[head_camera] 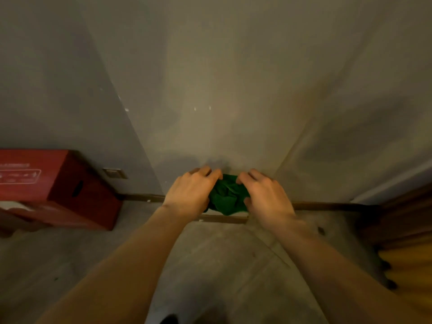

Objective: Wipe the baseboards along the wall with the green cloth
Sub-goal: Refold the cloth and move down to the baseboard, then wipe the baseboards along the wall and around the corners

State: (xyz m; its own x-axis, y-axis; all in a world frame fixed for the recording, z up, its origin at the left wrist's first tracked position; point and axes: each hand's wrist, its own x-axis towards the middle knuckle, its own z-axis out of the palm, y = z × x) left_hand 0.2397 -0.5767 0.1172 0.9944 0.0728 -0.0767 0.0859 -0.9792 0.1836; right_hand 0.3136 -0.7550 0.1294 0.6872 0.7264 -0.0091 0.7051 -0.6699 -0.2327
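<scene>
Head view, left to right: a red box (58, 188) sits on the floor (222, 265) against the wall (210, 78), with a small outlet plate (115, 173) just beside it. A dark baseboard (140, 197) runs along the wall's foot. At centre, the left hand (189, 192) and right hand (266, 195) hold the bunched green cloth (228, 196) between them — fingers (210, 173) of both curled and grasping it — in front of the baseboard; whether it touches, I cannot tell. Far right stands dark wooden furniture (406, 211) — blurred.
</scene>
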